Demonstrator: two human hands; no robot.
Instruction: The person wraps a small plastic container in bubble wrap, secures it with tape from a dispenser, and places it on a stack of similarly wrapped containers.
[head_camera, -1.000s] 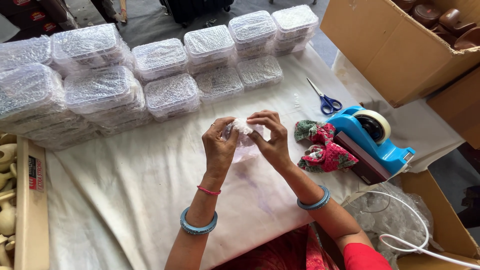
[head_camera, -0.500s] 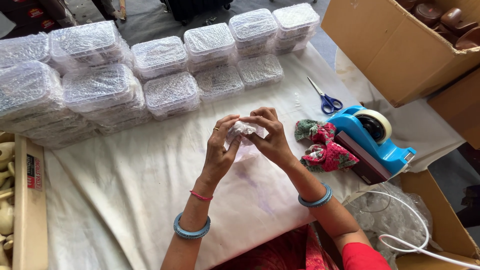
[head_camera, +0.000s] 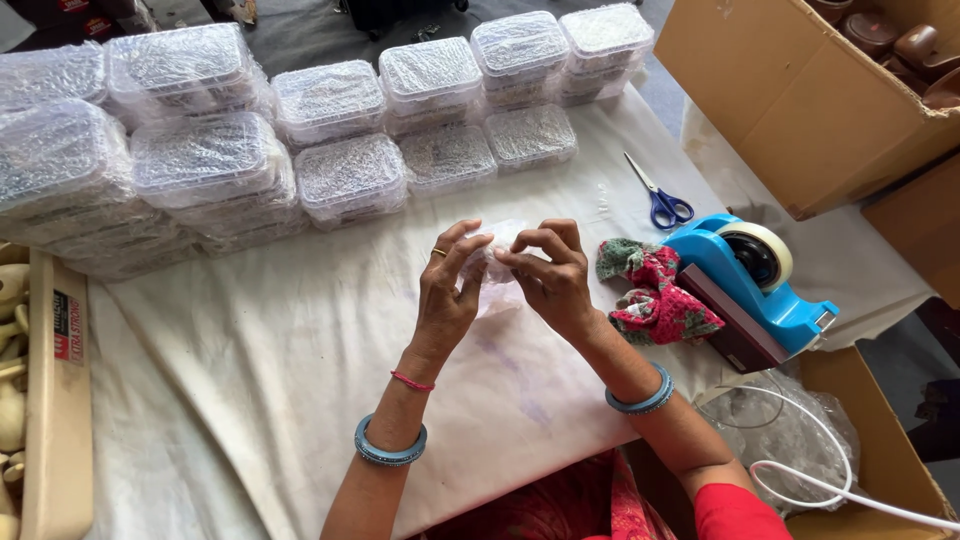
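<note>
Plainly, both hands were shut on one thing: my left hand (head_camera: 448, 290) and right hand (head_camera: 550, 280) pinched a small bubble-wrapped bundle (head_camera: 497, 262) between curled fingertips, held just above the white cloth (head_camera: 300, 350) that covered the bench. What lay inside the wrap I could not tell.

I judged the main risk to be the wrap slipping. It looked slick and loose, and a light pinch from either hand could let the bundle drop onto the cloth or come undone. The crocheted red and green piece (head_camera: 655, 295) lay just beside my right wrist, so a wide sweep of that arm could drag it against the blue tape dispenser (head_camera: 755, 285). The blue-handled scissors (head_camera: 658, 195) lay further back, well apart from both hands.

As for containers, stacks of clear plastic boxes (head_camera: 340, 175) wrapped in bubble film stood in rows along the far side of the bench, their contents too blurred to name. An open cardboard box (head_camera: 800, 110) at the upper right held brown rounded objects. A cream tray (head_camera: 55, 400) at the left edge held pale rounded pieces.
</note>
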